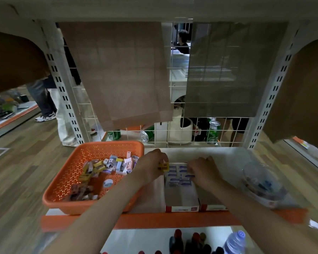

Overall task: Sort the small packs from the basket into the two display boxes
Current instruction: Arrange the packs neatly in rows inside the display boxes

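An orange perforated basket [66, 180] sits at the shelf's left and holds several small packs [110, 165], yellow, white and pink. To its right a red-fronted display box [182, 208] carries rows of white-and-blue packs [179, 176] at its far end. A second display box [212, 207] stands beside it on the right, mostly hidden by my right arm. My left hand [152, 165] hovers between basket and box, pinching a yellow pack [163, 167]. My right hand [203, 168] rests fingers-down on the blue packs' right edge; whether it grips one is unclear.
A clear plastic tub [261, 182] stands at the shelf's right. An orange shelf edge [173, 221] runs along the front, with bottles [233, 243] on the shelf below. A wire grid back panel [173, 107] with hanging mats closes the rear; cans lie behind it.
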